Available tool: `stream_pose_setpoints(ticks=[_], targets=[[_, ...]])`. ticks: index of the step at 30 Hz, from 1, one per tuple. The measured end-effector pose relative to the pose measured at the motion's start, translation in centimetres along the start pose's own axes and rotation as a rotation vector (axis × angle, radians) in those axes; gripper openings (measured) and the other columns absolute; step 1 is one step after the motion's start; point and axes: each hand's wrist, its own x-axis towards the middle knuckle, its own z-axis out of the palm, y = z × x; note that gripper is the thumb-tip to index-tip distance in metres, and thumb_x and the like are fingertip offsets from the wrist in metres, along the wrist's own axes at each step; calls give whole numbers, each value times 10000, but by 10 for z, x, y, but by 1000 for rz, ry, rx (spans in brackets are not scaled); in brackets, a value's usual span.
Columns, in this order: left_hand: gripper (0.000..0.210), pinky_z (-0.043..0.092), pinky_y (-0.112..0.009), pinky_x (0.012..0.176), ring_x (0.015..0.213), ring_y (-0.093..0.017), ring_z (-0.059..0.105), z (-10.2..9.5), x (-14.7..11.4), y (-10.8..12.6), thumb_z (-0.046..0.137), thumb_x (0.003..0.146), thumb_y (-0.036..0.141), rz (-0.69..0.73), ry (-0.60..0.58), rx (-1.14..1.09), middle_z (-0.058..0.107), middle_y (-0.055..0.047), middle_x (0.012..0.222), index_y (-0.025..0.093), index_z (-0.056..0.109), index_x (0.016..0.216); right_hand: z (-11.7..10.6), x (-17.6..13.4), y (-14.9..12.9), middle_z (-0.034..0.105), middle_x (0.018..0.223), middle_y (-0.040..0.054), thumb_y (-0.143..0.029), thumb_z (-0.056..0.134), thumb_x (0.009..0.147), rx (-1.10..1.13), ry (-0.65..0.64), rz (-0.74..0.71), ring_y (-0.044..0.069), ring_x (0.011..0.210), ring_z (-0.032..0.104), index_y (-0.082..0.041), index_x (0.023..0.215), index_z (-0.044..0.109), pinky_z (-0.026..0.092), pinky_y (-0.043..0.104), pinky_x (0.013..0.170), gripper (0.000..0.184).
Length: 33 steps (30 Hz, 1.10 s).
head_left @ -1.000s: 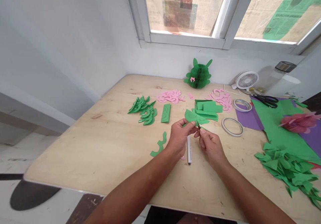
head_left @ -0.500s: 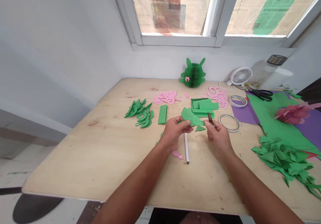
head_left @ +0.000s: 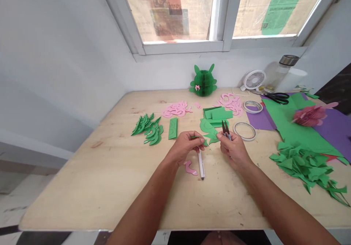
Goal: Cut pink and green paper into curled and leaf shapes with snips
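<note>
My right hand (head_left: 233,147) is closed round a small pair of scissors (head_left: 225,128), their dark blades pointing up and slightly apart. Its thumb and finger also pinch the corner of a green paper piece (head_left: 207,127) with drawn curves. Just to the left, my left hand (head_left: 189,146) pinches a small green paper cutting (head_left: 205,142) at its fingertips; part of it is hidden. Beneath the hands lie a green scrap (head_left: 213,140) and a white pen (head_left: 201,166). A pink curved cutout (head_left: 190,168) lies beside the pen.
Green cutouts (head_left: 153,133), a folded green strip (head_left: 173,128), pink cutouts (head_left: 177,109) and folded green paper (head_left: 219,113) lie on the table. Tape rolls (head_left: 252,107), black scissors (head_left: 276,98), a fan (head_left: 254,79) and green scraps (head_left: 301,164) are at right. A green paper figure (head_left: 203,82) stands behind.
The green paper, pinched by both hands before, is now in my right hand only. My left hand has drawn away with a small green cutting. The view has shifted slightly right.
</note>
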Motion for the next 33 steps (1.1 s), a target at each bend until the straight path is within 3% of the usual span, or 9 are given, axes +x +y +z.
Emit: stream_pose_setpoints(ticks=[13, 18, 23, 33], targets=[[224, 438, -243, 542, 559, -126, 587, 5, 0, -3, 739, 631, 318, 4, 3, -61, 668, -65, 697, 142, 644, 734, 3, -3, 1, 281, 439, -109, -422, 729, 649, -57, -14, -14, 42, 381, 187, -162, 677, 544, 119, 207, 365, 321], [273, 431, -240, 550, 547, -120, 579, 9, -1, -4, 765, 591, 281, 29, 50, -123, 642, -12, 644, 173, 647, 813, 6, -4, 5, 285, 449, -107, -410, 731, 643, -68, -21, 9, 43, 388, 189, -160, 677, 550, 120, 208, 369, 310], [207, 438, -246, 560, 537, -117, 568, 4, -1, -3, 740, 612, 291, 19, 33, -70, 643, -36, 615, 137, 660, 723, 5, -3, 3, 275, 445, -105, -421, 716, 655, -106, -55, 21, 47, 391, 179, -159, 689, 556, 108, 217, 379, 309], [185, 426, -230, 535, 491, -90, 533, -1, -2, -2, 733, 615, 250, -72, -136, 27, 610, -10, 554, 133, 591, 642, -5, -1, -7, 262, 466, -96, -391, 693, 696, -226, -186, 40, 56, 420, 172, -159, 712, 578, 108, 228, 406, 260]])
